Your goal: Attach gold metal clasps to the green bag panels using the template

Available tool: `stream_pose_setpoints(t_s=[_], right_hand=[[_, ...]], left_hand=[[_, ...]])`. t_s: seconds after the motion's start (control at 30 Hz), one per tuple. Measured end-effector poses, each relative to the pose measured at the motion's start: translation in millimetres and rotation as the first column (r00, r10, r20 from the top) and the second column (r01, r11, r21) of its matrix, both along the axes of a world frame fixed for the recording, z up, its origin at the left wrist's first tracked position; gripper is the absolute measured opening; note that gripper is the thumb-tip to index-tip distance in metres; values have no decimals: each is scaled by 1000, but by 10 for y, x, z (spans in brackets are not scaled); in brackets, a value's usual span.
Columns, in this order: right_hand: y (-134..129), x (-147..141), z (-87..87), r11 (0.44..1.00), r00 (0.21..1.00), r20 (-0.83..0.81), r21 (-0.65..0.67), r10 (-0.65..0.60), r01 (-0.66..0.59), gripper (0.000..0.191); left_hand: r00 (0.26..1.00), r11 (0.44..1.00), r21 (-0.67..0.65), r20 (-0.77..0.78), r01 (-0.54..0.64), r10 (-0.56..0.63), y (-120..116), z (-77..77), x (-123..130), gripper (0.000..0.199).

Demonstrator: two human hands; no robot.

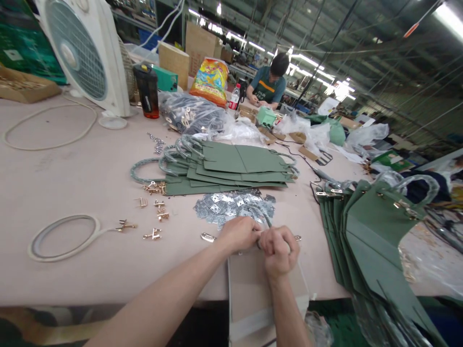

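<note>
My left hand is closed at the top edge of a beige panel, its fingertips pinching something too small to make out. Touching it on the right, my right hand is wrapped round something mostly hidden in the fist. A wrapped handle rises behind both hands. Gold clasps show on either side, one left of my left hand. Just beyond lies a pile of small silver metal plates. Gold hardware pieces are scattered to the left.
Green bag panels with handles are stacked behind the plates. More green panels hang over the table edge at right. A tape roll, a fan and a dark bottle stand or lie left. A person sits across the table.
</note>
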State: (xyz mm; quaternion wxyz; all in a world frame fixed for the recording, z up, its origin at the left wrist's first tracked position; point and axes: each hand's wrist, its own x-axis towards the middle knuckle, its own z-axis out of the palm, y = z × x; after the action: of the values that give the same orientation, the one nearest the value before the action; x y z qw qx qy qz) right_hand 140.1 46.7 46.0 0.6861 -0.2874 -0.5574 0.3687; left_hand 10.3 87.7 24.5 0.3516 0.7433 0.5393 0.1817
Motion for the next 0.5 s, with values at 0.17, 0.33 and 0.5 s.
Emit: stream_pose_setpoints(t_s=[0.17, 0.33, 0.5], right_hand=[[-63, 20, 29, 1000, 1000, -29, 10, 6, -6, 31], [-78, 34, 24, 999, 998, -54, 45, -27, 29, 32], [-49, 49, -243, 996, 992, -125, -85, -17, 7, 35]], left_hand=[[1000, 1000, 11, 11, -9, 9, -4, -18, -4, 23], [1000, 1000, 15, 21, -9, 9, 7, -82, -7, 22], [999, 998, 53, 39, -35, 33, -35, -114, 10, 25]])
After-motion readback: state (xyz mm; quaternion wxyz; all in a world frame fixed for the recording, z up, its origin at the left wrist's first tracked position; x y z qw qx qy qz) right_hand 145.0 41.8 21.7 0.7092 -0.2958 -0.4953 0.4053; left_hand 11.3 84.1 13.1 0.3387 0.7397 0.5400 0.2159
